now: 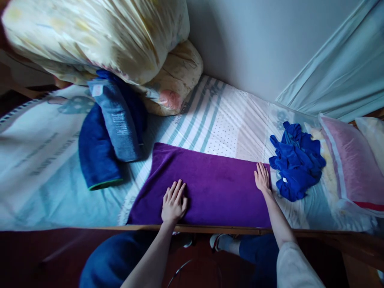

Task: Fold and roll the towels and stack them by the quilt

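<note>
A purple towel (219, 188) lies spread along the front edge of the bed, with a few creases toward its left end. My left hand (174, 202) rests flat on its left half, fingers stretched out. Near the towel's right edge, my right hand (263, 177) also lies flat, the fingers close together and straight. Just right of that hand is a crumpled bright blue cloth (297, 160). Farther left sit a folded grey-blue towel (118, 120) and, partly beneath it, a rolled dark blue cloth (97, 148) with a green edge.
Large cream bedding bundles (99, 36) are stacked at the back left. A pink pillow (354, 160) in clear wrapping stands at the right. The bed has a patterned sheet (222, 124) and a wooden front rail (222, 229). A pale curtain (339, 64) hangs by the wall.
</note>
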`<action>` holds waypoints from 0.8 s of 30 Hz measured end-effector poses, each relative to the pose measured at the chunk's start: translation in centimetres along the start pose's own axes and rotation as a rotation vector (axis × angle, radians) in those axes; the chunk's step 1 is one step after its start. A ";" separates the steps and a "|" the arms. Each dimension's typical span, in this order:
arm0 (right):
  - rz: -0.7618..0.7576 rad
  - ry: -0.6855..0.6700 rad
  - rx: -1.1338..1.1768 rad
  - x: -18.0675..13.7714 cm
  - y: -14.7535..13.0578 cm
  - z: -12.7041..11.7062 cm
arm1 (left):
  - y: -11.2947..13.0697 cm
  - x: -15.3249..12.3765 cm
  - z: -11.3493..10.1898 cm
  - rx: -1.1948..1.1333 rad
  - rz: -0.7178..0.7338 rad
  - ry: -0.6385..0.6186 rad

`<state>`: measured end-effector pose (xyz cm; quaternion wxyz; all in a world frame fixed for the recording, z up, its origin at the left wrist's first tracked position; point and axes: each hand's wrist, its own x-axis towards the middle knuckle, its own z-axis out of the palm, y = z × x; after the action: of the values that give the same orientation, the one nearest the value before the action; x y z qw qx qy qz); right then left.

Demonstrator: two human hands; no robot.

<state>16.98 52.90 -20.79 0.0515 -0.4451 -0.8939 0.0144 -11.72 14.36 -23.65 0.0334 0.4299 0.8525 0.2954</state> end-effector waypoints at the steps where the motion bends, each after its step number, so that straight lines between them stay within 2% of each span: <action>1: 0.022 -0.024 -0.018 -0.2 0.3 0.0 | 0.0 0.0 0.0 0.004 0.004 0.009; 5: 0.194 -0.147 -0.061 1.7 1.8 -1.7 | 0.3 0.1 -0.1 0.024 0.015 0.040; 7: 0.254 -0.130 -0.054 2.2 0.3 -2.5 | 0.5 0.2 -0.1 0.033 0.024 0.045; 9: 0.268 -0.024 -0.013 1.0 -4.0 -2.4 | 0.7 0.4 -0.2 0.044 0.025 0.040; 12: 0.159 0.098 0.116 -4.5 -14.1 -0.9 | 0.8 0.6 -0.2 0.066 0.018 0.027; 15: 0.022 0.060 0.233 -10.7 -24.7 1.0 | 0.8 0.7 -0.3 0.092 0.012 0.024; 17: -0.003 0.031 0.275 -13.0 -29.7 2.0 | 0.9 0.7 -0.4 0.105 0.008 0.020; 20: 0.032 0.021 0.283 -13.8 -32.8 2.5 | 1.1 0.8 -0.5 0.118 0.003 0.010; 24: 0.053 0.049 0.277 -13.2 -32.7 2.6 | 1.7 1.0 -0.8 0.152 -0.007 -0.029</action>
<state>-1.36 22.71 -22.08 0.1336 -0.4576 -0.8697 0.1280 -11.32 15.54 -21.91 0.0140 0.4323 0.8735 0.2236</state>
